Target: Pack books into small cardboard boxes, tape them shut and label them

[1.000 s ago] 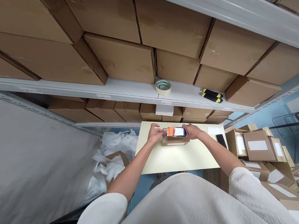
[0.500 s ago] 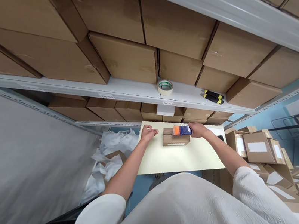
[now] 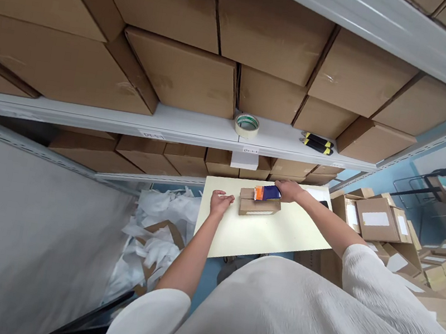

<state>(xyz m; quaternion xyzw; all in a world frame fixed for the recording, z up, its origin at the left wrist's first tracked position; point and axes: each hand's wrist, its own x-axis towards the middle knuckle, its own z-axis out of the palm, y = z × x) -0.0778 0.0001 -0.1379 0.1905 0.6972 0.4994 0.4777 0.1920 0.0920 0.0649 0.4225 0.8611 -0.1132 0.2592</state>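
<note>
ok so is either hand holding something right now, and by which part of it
The right hand holds a blue-and-orange item by its blue end; nothing can be seen held in the left hand.

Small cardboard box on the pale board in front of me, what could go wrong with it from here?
The small box could slide if pushed, since the left hand is beside it, not bracing it. The blue-and-orange item above it might tip or slip, as only the right hand grips it, at one end.
</note>
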